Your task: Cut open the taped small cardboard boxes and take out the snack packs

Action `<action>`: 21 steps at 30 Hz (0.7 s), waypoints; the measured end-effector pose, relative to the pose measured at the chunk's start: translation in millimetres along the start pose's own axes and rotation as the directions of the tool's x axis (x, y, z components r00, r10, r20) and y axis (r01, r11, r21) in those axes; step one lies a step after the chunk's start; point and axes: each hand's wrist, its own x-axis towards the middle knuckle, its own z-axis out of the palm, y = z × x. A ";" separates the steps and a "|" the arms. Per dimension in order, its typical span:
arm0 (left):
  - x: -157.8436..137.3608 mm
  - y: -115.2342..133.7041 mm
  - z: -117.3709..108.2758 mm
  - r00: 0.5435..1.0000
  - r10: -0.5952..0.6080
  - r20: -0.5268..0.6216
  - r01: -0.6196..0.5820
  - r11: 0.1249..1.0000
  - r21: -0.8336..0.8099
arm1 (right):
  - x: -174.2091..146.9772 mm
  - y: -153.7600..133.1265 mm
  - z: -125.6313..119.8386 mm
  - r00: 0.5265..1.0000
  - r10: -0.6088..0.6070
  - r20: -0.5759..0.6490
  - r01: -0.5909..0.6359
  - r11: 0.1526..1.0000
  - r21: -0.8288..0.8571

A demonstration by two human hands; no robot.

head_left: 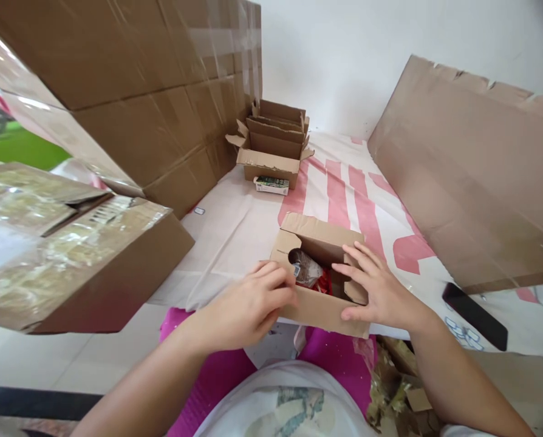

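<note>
A small open cardboard box (319, 309) sits at the table's near edge in front of me, its flaps raised. Inside it are a printed, greyish packet (307, 269) and something red and shiny (324, 283) partly under it. My left hand (257, 300) is closed at the box's left front corner, fingers curled against the cardboard; its fingertips are partly hidden. On the other side, my right hand (374, 288) is open with fingers spread over the right end flap and its thumb by the front flap.
Several open small cartons (271, 161) stand at the back, with a small printed box (271, 185) before them. Large cardboard (162, 133) rises on the left, above a taped carton (112, 267). A cardboard panel (476, 182) leans at right, near a black phone (475, 315).
</note>
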 end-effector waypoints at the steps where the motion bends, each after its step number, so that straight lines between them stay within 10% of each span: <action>1: 2.5 0.2 3.3 0.999 -0.024 -0.027 0.026 0.997 0.067 | 2.1 -1.2 -1.2 1.000 -0.003 0.013 0.003 1.000 -0.006; 8: 13.7 -5.6 14.3 0.968 -0.105 -0.227 0.186 0.908 0.374 | 1.7 1.8 -5.4 0.980 -0.020 -0.197 0.026 0.999 0.030; 13: -7.3 -20.0 9.4 0.853 -0.211 -0.477 0.403 0.848 0.344 | -18.0 15.3 -4.5 0.907 -0.005 -0.421 0.019 0.999 0.030; 21: -22.8 -44.6 42.7 0.891 -0.222 -0.395 0.302 0.942 0.150 | -45.0 34.2 7.5 0.909 0.059 -0.413 -0.103 0.991 -0.085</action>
